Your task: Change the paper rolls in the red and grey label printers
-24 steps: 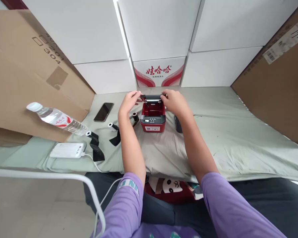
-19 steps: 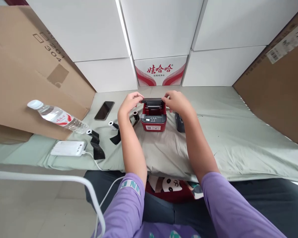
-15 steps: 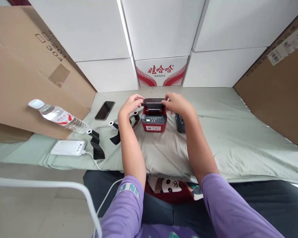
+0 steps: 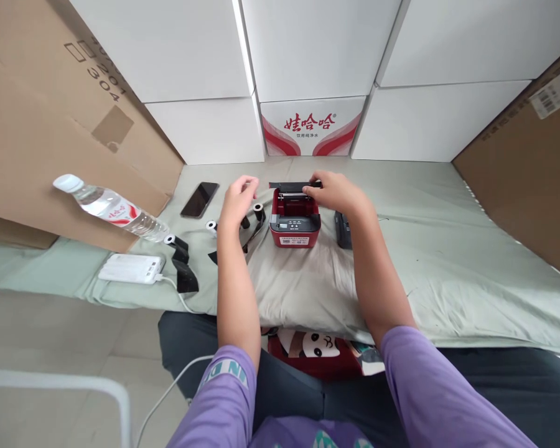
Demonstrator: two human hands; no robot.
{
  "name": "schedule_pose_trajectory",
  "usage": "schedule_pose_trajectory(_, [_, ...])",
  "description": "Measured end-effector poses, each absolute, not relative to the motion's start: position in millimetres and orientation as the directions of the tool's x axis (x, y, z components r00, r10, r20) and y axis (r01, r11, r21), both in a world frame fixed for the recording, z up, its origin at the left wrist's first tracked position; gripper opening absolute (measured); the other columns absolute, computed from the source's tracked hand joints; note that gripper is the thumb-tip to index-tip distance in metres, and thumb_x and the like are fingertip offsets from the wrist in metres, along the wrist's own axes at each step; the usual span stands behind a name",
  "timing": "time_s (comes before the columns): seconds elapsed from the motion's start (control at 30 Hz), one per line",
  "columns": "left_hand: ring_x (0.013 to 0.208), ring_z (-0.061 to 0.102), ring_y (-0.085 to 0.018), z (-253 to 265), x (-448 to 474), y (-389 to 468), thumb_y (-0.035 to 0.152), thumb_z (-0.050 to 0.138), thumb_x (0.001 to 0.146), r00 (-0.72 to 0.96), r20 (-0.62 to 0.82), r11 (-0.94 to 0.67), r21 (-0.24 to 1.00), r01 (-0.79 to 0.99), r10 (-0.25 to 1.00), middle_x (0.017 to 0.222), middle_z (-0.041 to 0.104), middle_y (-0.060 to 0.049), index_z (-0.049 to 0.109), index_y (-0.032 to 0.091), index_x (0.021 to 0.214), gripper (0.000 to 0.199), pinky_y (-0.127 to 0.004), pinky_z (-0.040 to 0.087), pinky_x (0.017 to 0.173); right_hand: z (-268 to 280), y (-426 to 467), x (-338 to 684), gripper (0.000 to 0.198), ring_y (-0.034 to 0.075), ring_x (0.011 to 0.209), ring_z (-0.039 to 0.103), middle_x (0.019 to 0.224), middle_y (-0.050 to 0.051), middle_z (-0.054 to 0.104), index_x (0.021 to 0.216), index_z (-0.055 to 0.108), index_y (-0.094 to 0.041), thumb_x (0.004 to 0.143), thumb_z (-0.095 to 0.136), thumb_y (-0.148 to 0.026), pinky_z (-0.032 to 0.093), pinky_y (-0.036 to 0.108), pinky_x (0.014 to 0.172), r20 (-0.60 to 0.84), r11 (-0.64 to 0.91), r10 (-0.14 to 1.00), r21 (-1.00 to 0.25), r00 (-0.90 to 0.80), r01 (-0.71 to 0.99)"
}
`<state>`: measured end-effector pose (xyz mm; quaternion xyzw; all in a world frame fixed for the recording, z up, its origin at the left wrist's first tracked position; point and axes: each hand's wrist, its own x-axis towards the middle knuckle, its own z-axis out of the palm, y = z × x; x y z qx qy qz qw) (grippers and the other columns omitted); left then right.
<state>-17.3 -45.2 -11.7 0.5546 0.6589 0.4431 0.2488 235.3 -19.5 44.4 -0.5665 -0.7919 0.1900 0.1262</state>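
Note:
A small red and black label printer (image 4: 295,239) sits on the cloth-covered surface with its lid (image 4: 289,186) swung up and back. The paper bay inside looks empty. My right hand (image 4: 336,194) grips the right end of that lid between thumb and fingers. My left hand (image 4: 237,200) hovers just left of the printer, apart from it, fingers loosely bent with nothing visible in them. Near and partly behind my left wrist lie paper rolls with black tails, one roll (image 4: 259,211) beside the printer and another roll (image 4: 211,227) farther left.
A third roll with a black strip (image 4: 179,249) lies left, by a white power bank (image 4: 131,269) with a cable. A phone (image 4: 200,200) and a leaning water bottle (image 4: 114,208) are farther back. A black device (image 4: 342,230) sits by my right forearm. White cartons (image 4: 310,127) line the back.
My left hand has let go of the lid and moved left. The lid has tipped farther back, with my right hand still on it. The view has shifted slightly.

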Motion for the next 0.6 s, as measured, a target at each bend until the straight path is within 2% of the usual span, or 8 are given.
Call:
schedule_pose_trajectory(0.07, [0.084,0.066,-0.020,-8.2,-36.9,-45.3,0.040,0.061,0.091,-0.285,0.167,0.082,0.716,0.693,0.944,0.090,0.073,-0.004,0.075,0.024,0.112,0.030,-0.029,0.050,0.080,44.5,-19.3,234.9,0.039,0.029,0.106,0.067,0.120,0.013,0.075,0.123,0.070,-0.019,0.096,0.057,-0.044,0.050,0.034,0.081,-0.015,0.290,0.944,-0.430,-0.328,0.855])
schedule_pose_trajectory(0.13, [0.094,0.068,-0.023,-6.9,-53.0,-42.2,0.030,0.068,0.083,-0.205,0.062,0.138,0.548,0.825,0.977,0.106,0.077,-0.003,0.077,0.027,0.119,0.037,-0.030,0.051,0.087,45.2,-19.2,234.6,0.039,0.030,0.106,0.067,0.121,0.014,0.075,0.124,0.070,-0.019,0.096,0.057,-0.043,0.050,0.034,0.081,-0.021,0.291,0.944,-0.424,-0.331,0.858])
schedule_pose_trajectory(0.2, [0.105,0.069,-0.025,-8.4,-59.9,-37.4,0.023,0.073,0.077,-0.076,-0.067,0.098,0.426,0.899,0.995,0.121,0.077,-0.003,0.077,0.031,0.123,0.047,-0.031,0.051,0.092,45.9,-19.2,234.4,0.039,0.030,0.105,0.067,0.120,0.014,0.075,0.124,0.070,-0.019,0.097,0.055,-0.043,0.050,0.035,0.081,-0.026,0.287,0.944,-0.427,-0.330,0.858])
schedule_pose_trajectory(0.27, [0.116,0.068,-0.029,-11.5,-57.0,-33.8,0.022,0.075,0.075,0.017,-0.111,0.025,0.365,0.931,0.994,0.130,0.075,-0.004,0.078,0.032,0.122,0.048,-0.033,0.051,0.099,46.2,-18.9,234.4,0.039,0.030,0.105,0.067,0.119,0.014,0.075,0.124,0.070,-0.019,0.097,0.055,-0.043,0.050,0.035,0.081,-0.028,0.287,0.943,-0.435,-0.331,0.854])
schedule_pose_trajectory(0.33, [0.121,0.067,-0.031,-14.6,-48.7,-34.5,0.025,0.076,0.077,0.049,-0.067,-0.023,0.346,0.938,0.997,0.128,0.076,-0.006,0.080,0.031,0.116,0.040,-0.037,0.049,0.104,45.9,-18.0,235.0,0.039,0.030,0.105,0.067,0.120,0.014,0.075,0.124,0.070,-0.019,0.097,0.055,-0.042,0.049,0.035,0.080,-0.026,0.287,0.943,-0.446,-0.333,0.848])
schedule_pose_trajectory(0.4, [0.119,0.069,-0.032,-16.4,-40.5,-40.1,0.027,0.073,0.081,0.041,0.025,-0.048,0.404,0.913,0.999,0.121,0.078,-0.008,0.080,0.028,0.112,0.032,-0.039,0.050,0.105,45.4,-16.2,236.3,0.038,0.030,0.105,0.067,0.121,0.014,0.075,0.123,0.070,-0.019,0.097,0.056,-0.043,0.049,0.035,0.079,-0.027,0.286,0.942,-0.459,-0.335,0.841])
schedule_pose_trajectory(0.47, [0.115,0.072,-0.029,-17.0,-35.2,-48.6,0.028,0.070,0.084,-0.001,0.166,-0.093,0.560,0.824,0.986,0.119,0.079,-0.009,0.078,0.025,0.113,0.031,-0.037,0.053,0.101,44.9,-14.1,237.7,0.038,0.030,0.104,0.068,0.120,0.014,0.075,0.122,0.070,-0.019,0.096,0.057,-0.044,0.049,0.034,0.077,-0.038,0.283,0.939,-0.481,-0.342,0.830])
schedule_pose_trajectory(0.6, [0.099,0.077,-0.023,-14.8,-27.0,-62.4,0.045,0.066,0.090,-0.187,0.386,-0.272,0.853,0.446,0.903,0.114,0.077,-0.009,0.073,0.021,0.118,0.037,-0.033,0.060,0.087,44.7,-11.2,238.2,0.036,0.030,0.102,0.068,0.115,0.014,0.076,0.116,0.071,-0.019,0.098,0.055,-0.046,0.049,0.035,0.078,-0.007,0.283,0.943,-0.510,-0.333,0.812])
